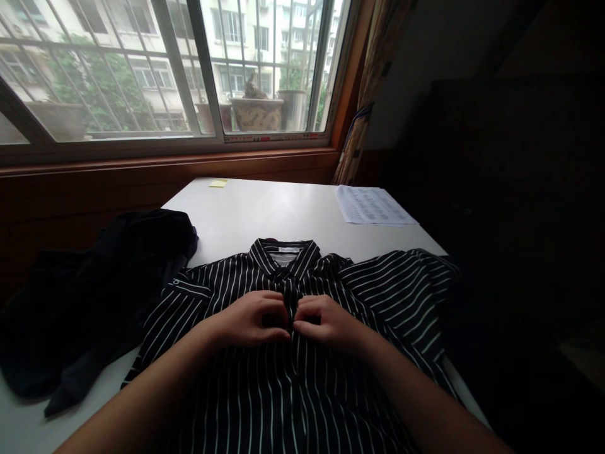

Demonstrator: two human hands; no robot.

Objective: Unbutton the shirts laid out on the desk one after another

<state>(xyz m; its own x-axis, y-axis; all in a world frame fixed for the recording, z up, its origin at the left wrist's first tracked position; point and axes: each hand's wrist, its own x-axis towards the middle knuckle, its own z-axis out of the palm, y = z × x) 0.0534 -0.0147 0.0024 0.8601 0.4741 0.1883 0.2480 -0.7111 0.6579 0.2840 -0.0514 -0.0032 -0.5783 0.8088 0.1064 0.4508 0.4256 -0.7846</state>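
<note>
A black shirt with white stripes [255, 384] lies front up, its collar [283, 255] toward the window and its sleeves out to both sides. Both hands meet at the front placket, a little below the collar. My left hand [258, 318] has curled fingers, with the fingertips and thumb on the left side of the placket. From the right, my right hand [324, 321] pinches the placket edge between thumb and fingers. Whatever button lies between the fingertips is too small or hidden to make out.
Under the shirt is a white table [265, 208]. Dark crumpled clothing [118, 284] lies at its left edge, partly hanging over. Printed sheets [373, 205] lie at the back right, a yellow sticky note [218, 183] at the back left. A barred window [227, 69] stands behind.
</note>
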